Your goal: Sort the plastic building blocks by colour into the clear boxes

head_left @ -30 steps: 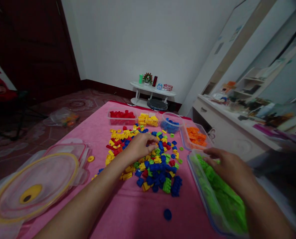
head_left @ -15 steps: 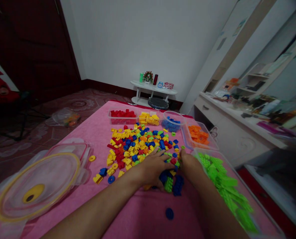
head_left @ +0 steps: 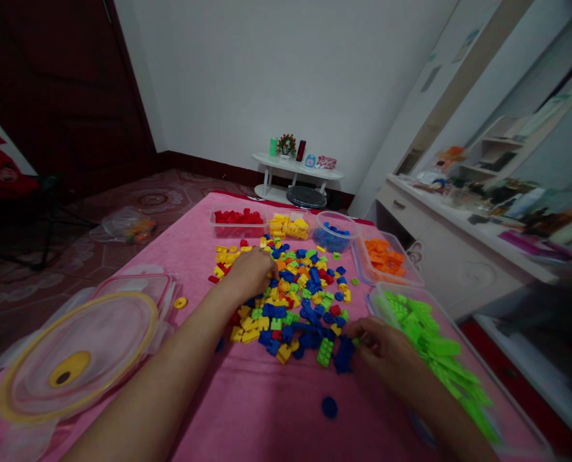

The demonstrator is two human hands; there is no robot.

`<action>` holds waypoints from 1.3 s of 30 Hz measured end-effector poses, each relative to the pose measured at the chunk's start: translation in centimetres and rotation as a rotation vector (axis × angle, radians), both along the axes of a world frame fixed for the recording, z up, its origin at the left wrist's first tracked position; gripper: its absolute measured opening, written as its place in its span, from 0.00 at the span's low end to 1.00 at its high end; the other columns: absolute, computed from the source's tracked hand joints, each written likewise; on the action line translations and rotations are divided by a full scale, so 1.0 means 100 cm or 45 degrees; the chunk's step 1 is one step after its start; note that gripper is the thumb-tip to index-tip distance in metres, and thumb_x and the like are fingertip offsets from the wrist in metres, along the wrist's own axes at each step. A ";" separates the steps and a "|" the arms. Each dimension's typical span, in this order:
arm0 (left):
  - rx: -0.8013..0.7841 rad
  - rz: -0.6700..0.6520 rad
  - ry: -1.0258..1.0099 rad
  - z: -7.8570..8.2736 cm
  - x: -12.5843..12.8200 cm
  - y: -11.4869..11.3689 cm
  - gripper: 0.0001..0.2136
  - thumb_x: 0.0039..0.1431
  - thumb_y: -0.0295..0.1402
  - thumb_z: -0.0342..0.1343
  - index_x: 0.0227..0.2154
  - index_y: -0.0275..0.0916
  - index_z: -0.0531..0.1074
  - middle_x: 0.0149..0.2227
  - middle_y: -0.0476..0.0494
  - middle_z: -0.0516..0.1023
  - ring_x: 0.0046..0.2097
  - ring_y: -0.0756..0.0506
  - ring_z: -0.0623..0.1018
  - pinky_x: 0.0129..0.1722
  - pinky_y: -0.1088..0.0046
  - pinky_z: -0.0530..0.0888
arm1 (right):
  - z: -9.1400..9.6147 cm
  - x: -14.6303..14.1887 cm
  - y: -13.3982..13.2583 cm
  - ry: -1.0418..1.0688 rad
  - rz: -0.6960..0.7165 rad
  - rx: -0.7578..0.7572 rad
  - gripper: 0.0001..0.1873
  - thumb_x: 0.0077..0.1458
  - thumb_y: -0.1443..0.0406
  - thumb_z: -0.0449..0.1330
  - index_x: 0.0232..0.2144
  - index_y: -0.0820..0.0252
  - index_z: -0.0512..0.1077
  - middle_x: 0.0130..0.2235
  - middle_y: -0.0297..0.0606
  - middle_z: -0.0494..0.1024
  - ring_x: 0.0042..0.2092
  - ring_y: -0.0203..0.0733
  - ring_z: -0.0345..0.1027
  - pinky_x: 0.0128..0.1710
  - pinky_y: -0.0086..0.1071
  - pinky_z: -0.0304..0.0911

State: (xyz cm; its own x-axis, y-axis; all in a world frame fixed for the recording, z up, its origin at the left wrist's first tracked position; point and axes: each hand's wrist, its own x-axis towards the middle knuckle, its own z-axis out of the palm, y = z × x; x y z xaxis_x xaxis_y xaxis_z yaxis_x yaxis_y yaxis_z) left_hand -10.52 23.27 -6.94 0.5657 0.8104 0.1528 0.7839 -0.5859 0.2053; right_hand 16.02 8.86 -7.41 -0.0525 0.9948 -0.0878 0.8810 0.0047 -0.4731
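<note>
A mixed pile of plastic building bricks [head_left: 293, 289] in yellow, blue, red, green and orange lies on the pink cloth [head_left: 266, 398]. My left hand [head_left: 253, 276] is over the left part of this pile, its fingers bent down among the bricks. Whatever its fingertips hold is hidden. At the pile's near right edge, my right hand [head_left: 379, 343] is closed, with a small green brick [head_left: 356, 341] at its fingertips. Just left of it lie a dark blue brick [head_left: 343, 355] and a studded green brick [head_left: 325, 352]. A blue disc [head_left: 329, 407] lies alone nearer to me.
Clear tubs of red bricks [head_left: 239, 218], yellow bricks [head_left: 288, 226], blue bricks [head_left: 334, 237] and orange bricks [head_left: 386, 258] stand behind the pile. A long tub of green bricks [head_left: 434, 346] is at right. Stacked clear lids [head_left: 117, 340] lie at left, near a yellow ring [head_left: 180, 303].
My left hand has moved away and to the left, from the near right of the pile to its left part. My right hand has come nearer to me, uncovering bricks between the hands.
</note>
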 end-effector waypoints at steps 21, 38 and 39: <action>-0.109 -0.076 -0.221 0.009 -0.003 -0.002 0.15 0.52 0.36 0.56 0.43 0.41 0.74 0.45 0.42 0.76 0.47 0.42 0.74 0.48 0.68 0.67 | 0.044 -0.041 0.028 -0.412 0.002 0.207 0.18 0.56 0.61 0.51 0.48 0.57 0.67 0.36 0.40 0.77 0.36 0.41 0.70 0.32 0.29 0.56; -0.199 -0.147 -0.236 0.012 0.007 -0.009 0.14 0.52 0.36 0.56 0.42 0.43 0.75 0.42 0.44 0.78 0.44 0.44 0.75 0.44 0.71 0.68 | 0.025 -0.040 0.011 -0.421 -0.102 0.116 0.26 0.55 0.58 0.50 0.56 0.56 0.59 0.30 0.38 0.77 0.29 0.41 0.70 0.27 0.28 0.53; -0.200 -0.149 -0.237 0.012 0.007 -0.009 0.14 0.52 0.36 0.56 0.42 0.43 0.75 0.42 0.44 0.78 0.43 0.44 0.75 0.44 0.71 0.68 | 0.028 -0.041 0.008 -0.408 -0.087 0.094 0.27 0.54 0.59 0.51 0.56 0.57 0.59 0.30 0.38 0.77 0.30 0.41 0.70 0.27 0.28 0.53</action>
State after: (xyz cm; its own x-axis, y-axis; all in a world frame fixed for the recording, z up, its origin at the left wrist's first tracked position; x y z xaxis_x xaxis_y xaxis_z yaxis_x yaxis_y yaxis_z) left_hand -9.79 22.41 -5.77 0.6308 0.7631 0.1406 0.6529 -0.6199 0.4354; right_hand 11.89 9.65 -4.61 0.0330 0.9993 -0.0164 0.9844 -0.0354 -0.1725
